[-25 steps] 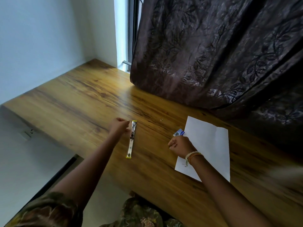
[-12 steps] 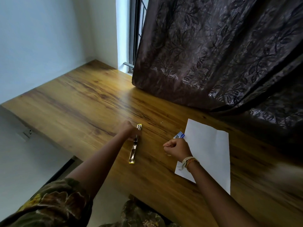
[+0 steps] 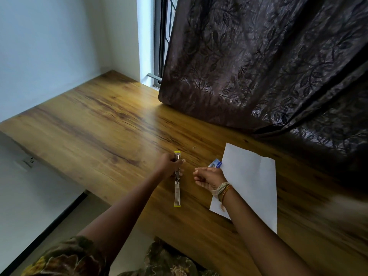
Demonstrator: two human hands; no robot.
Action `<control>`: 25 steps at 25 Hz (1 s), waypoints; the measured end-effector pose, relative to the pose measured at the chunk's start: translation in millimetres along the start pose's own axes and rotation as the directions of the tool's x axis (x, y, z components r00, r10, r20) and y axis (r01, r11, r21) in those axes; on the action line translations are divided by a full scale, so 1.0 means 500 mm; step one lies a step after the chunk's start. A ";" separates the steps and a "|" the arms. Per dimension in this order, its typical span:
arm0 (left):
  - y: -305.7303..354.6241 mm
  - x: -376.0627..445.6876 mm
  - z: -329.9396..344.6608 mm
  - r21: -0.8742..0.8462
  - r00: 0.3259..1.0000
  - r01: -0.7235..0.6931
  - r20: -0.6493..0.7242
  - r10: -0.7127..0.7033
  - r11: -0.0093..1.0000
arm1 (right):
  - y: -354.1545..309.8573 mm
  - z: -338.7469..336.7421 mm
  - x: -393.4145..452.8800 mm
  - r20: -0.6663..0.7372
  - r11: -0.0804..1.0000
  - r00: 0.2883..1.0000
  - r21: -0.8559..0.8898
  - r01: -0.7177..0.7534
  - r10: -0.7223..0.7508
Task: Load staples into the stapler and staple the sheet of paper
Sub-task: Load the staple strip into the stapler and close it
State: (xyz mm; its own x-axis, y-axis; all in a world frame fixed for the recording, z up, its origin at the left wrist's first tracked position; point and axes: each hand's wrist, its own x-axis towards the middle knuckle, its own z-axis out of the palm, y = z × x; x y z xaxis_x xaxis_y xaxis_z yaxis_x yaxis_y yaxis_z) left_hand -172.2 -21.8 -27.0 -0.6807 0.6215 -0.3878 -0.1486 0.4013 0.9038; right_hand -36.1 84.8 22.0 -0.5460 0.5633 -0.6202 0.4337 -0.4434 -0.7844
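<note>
A slim metal stapler (image 3: 176, 196) with yellow ends lies unfolded flat on the wooden table (image 3: 99, 124), pointing away from me. My left hand (image 3: 169, 165) grips its far half from the left side. My right hand (image 3: 209, 177) hovers just right of the stapler with fingers pinched together; whether anything is between them is too small to see. A white sheet of paper (image 3: 253, 180) lies flat to the right, partly under my right wrist. A small blue staple box (image 3: 215, 163) sits at the sheet's left edge, just beyond my right hand.
A dark patterned curtain (image 3: 258, 66) hangs over the table's back right, its hem resting on the wood. The table's front edge runs diagonally just below the stapler. A tiny pale speck (image 3: 193, 147) lies beyond the stapler. A wall socket (image 3: 26, 162) is low on the left.
My right hand left the staple box and moved left toward the stapler. My left hand closed more firmly around the stapler's far half.
</note>
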 end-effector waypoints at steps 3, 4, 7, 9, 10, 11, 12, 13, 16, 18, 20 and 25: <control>0.009 -0.023 0.027 -0.094 0.999 0.041 0.015 -0.040 0.995 | -0.008 0.000 -0.008 0.037 0.992 0.998 0.108 -0.063 0.059; 0.008 -0.026 0.034 -0.118 0.998 0.062 0.017 -0.060 0.991 | -0.008 -0.002 -0.010 0.058 0.988 0.996 0.138 -0.074 0.067; 0.008 -0.035 0.050 -0.206 0.989 0.145 0.038 -0.140 0.968 | -0.001 -0.008 -0.010 0.060 0.986 0.998 0.162 -0.040 0.030; 0.005 -0.037 0.056 -0.231 0.980 0.197 0.084 -0.182 0.953 | 0.004 -0.004 -0.007 0.010 0.995 1.000 0.101 0.028 -0.029; 0.004 -0.037 0.057 -0.231 0.975 0.214 0.110 -0.192 0.949 | 0.007 -0.002 -0.004 -0.024 0.997 0.997 0.031 0.072 -0.071; 0.002 -0.035 0.057 -0.231 0.971 0.226 0.128 -0.200 0.947 | 0.011 0.000 -0.002 -0.058 0.992 0.991 -0.057 0.117 -0.120; 0.002 -0.033 0.057 -0.233 0.967 0.241 0.139 -0.213 0.942 | 0.016 0.001 0.001 -0.087 0.975 0.980 -0.154 0.162 -0.177; 0.004 -0.033 0.056 -0.243 0.964 0.254 0.147 -0.223 0.936 | 0.021 0.002 0.002 -0.109 0.944 0.963 -0.252 0.215 -0.248; 0.011 -0.035 0.055 -0.268 0.957 0.276 0.167 -0.237 0.923 | 0.028 0.005 0.000 -0.088 0.769 0.874 -0.522 0.368 -0.478; 0.012 -0.033 0.054 -0.264 0.951 0.295 0.172 -0.256 0.918 | 0.022 0.008 -0.004 0.007 0.626 0.832 -0.655 0.423 -0.555; 0.014 -0.033 0.049 -0.266 0.943 0.316 0.198 -0.269 0.911 | 0.019 0.012 -0.003 0.140 0.461 0.794 -0.748 0.476 -0.592; 0.029 -0.035 0.041 -0.238 0.906 0.391 0.268 -0.327 0.889 | 0.027 0.012 -0.001 0.342 0.167 0.673 -0.804 0.571 -0.656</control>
State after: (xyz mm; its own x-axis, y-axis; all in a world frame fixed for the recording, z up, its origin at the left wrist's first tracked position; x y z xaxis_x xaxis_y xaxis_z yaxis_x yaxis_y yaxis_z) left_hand -148.1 -13.0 -10.7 -0.3757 0.6128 -0.6953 -0.5694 0.4393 0.6949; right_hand -34.0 74.5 11.8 -0.8971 0.4312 0.0961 0.3366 0.8081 -0.4834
